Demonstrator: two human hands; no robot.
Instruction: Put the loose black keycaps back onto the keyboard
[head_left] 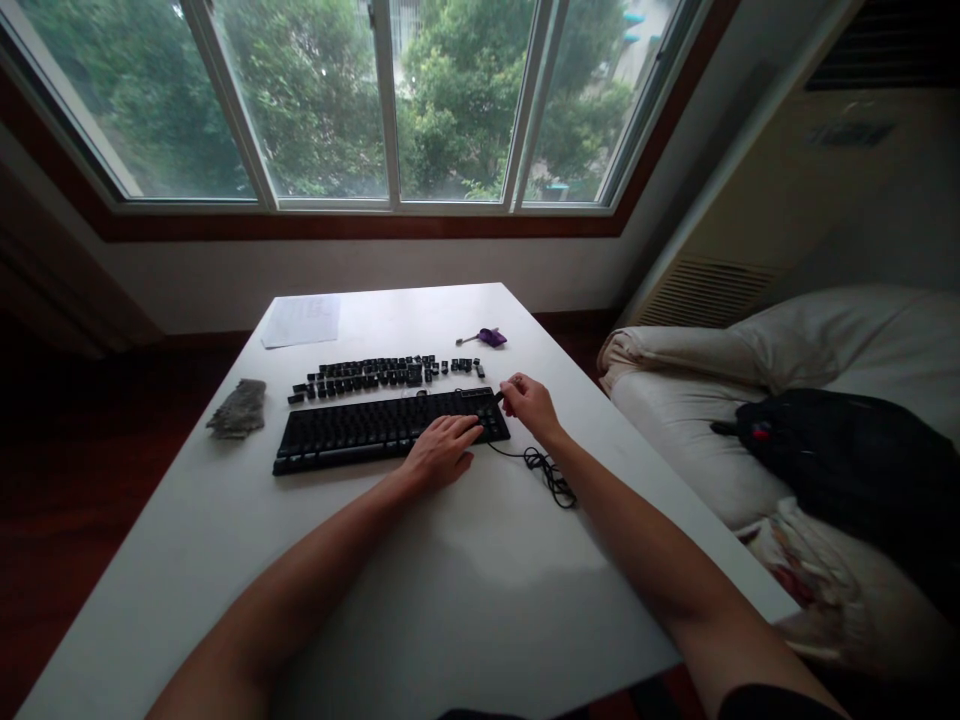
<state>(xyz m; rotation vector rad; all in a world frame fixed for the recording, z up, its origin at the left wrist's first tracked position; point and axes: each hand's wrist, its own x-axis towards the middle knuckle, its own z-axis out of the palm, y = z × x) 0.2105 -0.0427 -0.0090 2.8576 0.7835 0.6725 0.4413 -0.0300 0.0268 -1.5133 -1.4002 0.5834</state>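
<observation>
A black keyboard (360, 430) lies on the white table (465, 590), with rows of loose black keycaps (382, 373) set out just behind it. My left hand (442, 450) rests flat on the keyboard's right part, fingers stretched forward. My right hand (529, 402) is at the keyboard's back right corner, fingers pinched on a small dark keycap (499, 396). The keyboard's black cable (547, 473) lies coiled to the right, under my right wrist.
A purple keycap puller (489, 337) lies behind the keycaps. A grey cloth (238, 408) sits left of the keyboard, a sheet of paper (301, 320) at the far left corner. A bed with white bedding and a black bag (847, 450) stands right of the table.
</observation>
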